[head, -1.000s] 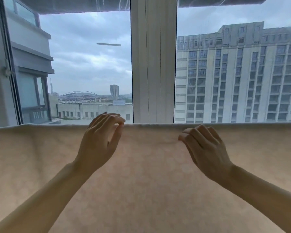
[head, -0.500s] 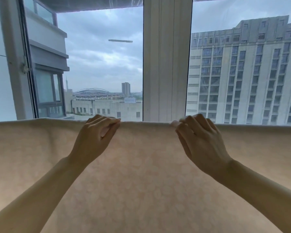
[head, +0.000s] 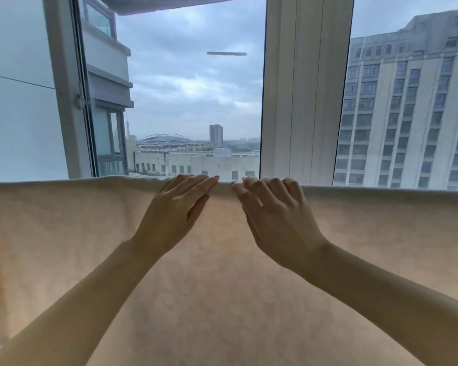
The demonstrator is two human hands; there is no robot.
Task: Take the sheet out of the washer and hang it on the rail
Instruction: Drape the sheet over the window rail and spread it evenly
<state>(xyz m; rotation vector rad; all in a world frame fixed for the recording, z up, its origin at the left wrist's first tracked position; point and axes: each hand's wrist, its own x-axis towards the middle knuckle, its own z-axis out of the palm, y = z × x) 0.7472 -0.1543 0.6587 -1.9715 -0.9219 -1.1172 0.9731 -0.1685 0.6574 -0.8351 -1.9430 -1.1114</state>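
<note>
Left hand (head: 175, 215), right hand (head: 278, 220) converged atop soft draped sheet (head: 64, 247).

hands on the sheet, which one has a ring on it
The right hand: a thin pale band crosses one of its fingers. The left hand shows bare fingers. Both touch the top edge of the sheet.

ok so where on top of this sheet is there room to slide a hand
Free: the top fold of the pale beige sheet from the left hand to the left frame edge, and from the right hand to the right edge. Crowded: the middle, before the white window post, where both hands' fingertips nearly meet.
</note>
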